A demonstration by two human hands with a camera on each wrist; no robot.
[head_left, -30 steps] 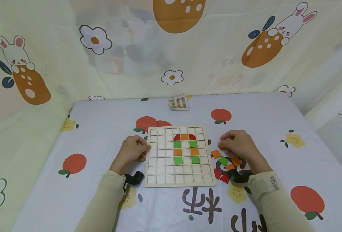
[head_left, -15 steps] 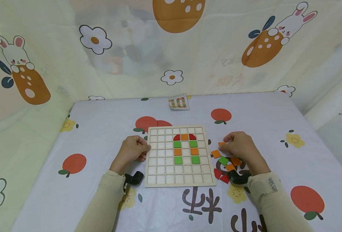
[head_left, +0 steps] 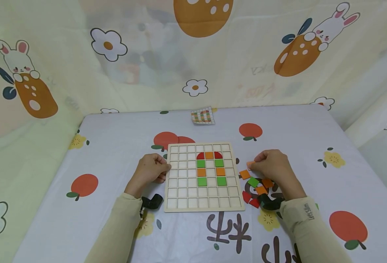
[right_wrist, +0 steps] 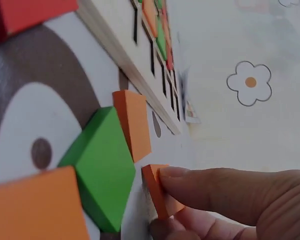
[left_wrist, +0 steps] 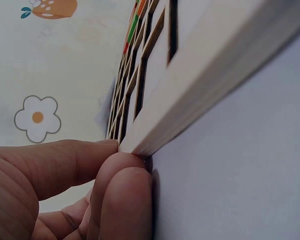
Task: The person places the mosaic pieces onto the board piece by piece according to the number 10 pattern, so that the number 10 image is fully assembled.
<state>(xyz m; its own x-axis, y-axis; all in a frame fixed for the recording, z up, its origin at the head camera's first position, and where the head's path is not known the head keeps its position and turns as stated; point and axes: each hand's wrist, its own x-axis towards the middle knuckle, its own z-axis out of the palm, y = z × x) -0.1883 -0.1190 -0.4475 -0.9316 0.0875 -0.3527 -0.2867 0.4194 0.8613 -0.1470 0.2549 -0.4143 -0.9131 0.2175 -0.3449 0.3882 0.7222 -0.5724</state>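
Note:
A wooden grid board (head_left: 182,193) lies on the table with red, orange and green pieces in its upper middle cells. My left hand (head_left: 148,169) holds the board's left edge, thumb on top and curled fingertips against the side of the frame (left_wrist: 190,92). To the right of the board, my right hand (head_left: 273,167) pinches an orange square tile (right_wrist: 156,187) between thumb and fingers. Close by lie an orange tile (head_left: 244,174) and a green tile (head_left: 253,182). Other orange tiles (head_left: 261,190) and red curved pieces (head_left: 246,197) are nearer the right wrist.
A small paper card (head_left: 202,116) printed with a coloured grid lies at the table's back edge. A black wrist camera mount (head_left: 269,201) hangs low over the loose pieces on the right; another (head_left: 152,201) sits by the left wrist. A patterned curtain (head_left: 141,87) rises behind the table.
My right hand has shifted slightly down and right, and the orange tile, largely covered by the fingers before, now shows tilted in their pinch. My left hand and the board have stayed put.

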